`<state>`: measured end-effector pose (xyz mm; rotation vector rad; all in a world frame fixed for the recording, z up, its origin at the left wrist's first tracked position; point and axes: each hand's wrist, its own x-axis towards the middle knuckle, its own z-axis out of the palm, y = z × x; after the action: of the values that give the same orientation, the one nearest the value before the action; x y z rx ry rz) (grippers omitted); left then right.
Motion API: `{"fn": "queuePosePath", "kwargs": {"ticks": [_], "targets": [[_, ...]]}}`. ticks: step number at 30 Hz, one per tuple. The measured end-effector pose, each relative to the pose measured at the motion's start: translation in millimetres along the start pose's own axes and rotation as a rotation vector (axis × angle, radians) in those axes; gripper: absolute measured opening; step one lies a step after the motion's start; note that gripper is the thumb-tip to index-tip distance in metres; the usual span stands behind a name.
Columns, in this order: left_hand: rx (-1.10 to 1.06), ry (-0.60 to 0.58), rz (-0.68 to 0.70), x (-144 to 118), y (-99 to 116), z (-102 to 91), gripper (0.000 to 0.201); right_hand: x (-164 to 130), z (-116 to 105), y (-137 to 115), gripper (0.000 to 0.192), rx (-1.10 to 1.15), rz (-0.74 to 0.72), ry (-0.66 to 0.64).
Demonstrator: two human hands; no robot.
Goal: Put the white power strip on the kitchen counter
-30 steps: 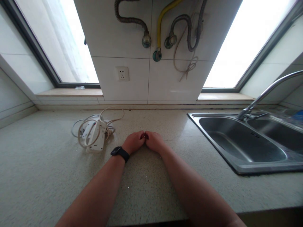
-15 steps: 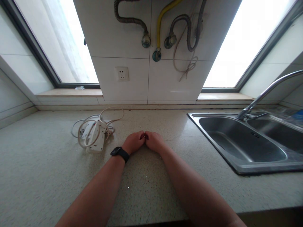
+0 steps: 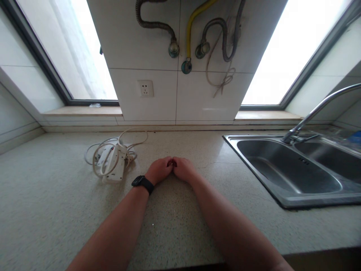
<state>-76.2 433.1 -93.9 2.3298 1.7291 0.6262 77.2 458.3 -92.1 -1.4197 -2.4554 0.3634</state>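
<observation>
I keep both forearms flat on the speckled counter point(image 3: 56, 210), the coiled white power strip point(image 3: 113, 162) just left of my left hand point(image 3: 159, 170), fingers clenched empty, knuckles touching my equally fisted right hand point(image 3: 184, 169).

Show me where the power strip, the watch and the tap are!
power strip point(image 3: 114, 168), head view, on its white body inside the coiled cord.
watch point(image 3: 138, 181), head view, on the black face at the left wrist.
tap point(image 3: 318, 110), head view, on the curved metal spout over the sink.
</observation>
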Motion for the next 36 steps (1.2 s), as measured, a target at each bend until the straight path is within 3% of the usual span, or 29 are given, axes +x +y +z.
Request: {"fn": "queuePosePath", "kwargs": {"ticks": [36], "targets": [[0.032,-0.009,-0.020,0.3,2.6,-1.2,0.014,-0.1,-0.6,-0.6,0.025,-0.007,0.005,-0.010]]}}
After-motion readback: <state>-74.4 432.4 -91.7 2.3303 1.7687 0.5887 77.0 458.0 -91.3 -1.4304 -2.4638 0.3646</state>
